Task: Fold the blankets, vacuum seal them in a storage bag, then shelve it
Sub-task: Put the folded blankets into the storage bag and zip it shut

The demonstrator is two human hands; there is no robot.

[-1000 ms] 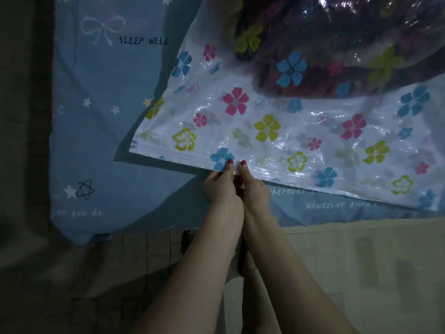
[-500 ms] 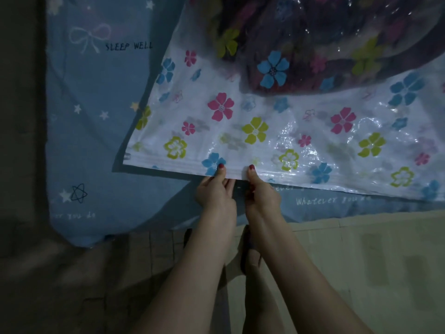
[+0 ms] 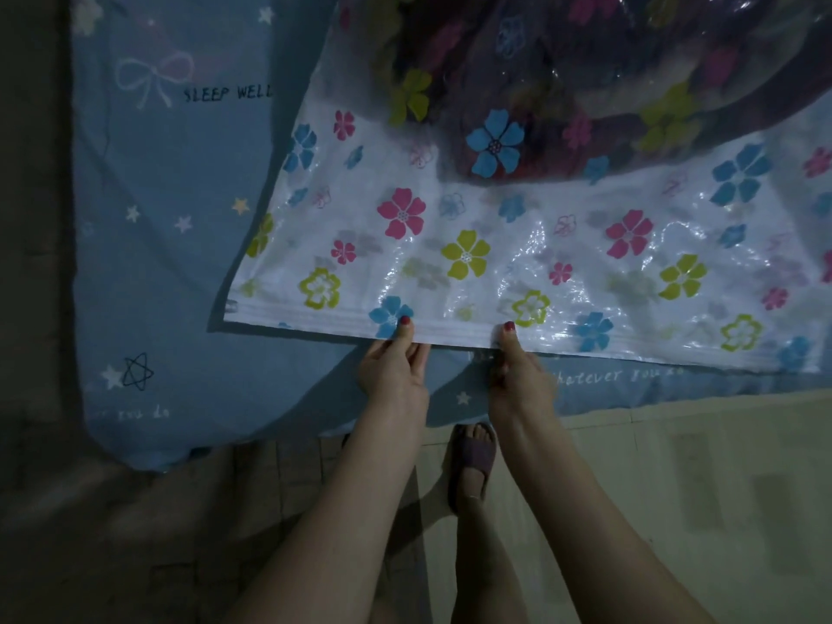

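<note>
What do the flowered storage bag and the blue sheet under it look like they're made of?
Storage bag: seemingly thin clear plastic film, glossy; it shows wet-looking glints and crinkles, and the dark blanket shows through it. Blue sheet: probably woven cotton-type fabric, matte; it has soft folds, no shine, and printed stars.

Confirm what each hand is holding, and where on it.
Both pinch the flowered vacuum storage bag at its near zip-seal edge: left hand by the blue flower, right hand further right, thumbs on top.

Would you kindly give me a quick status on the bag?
Left hand and right hand pinch the storage bag's zip edge. Blankets inside. Nothing in the way.
</note>
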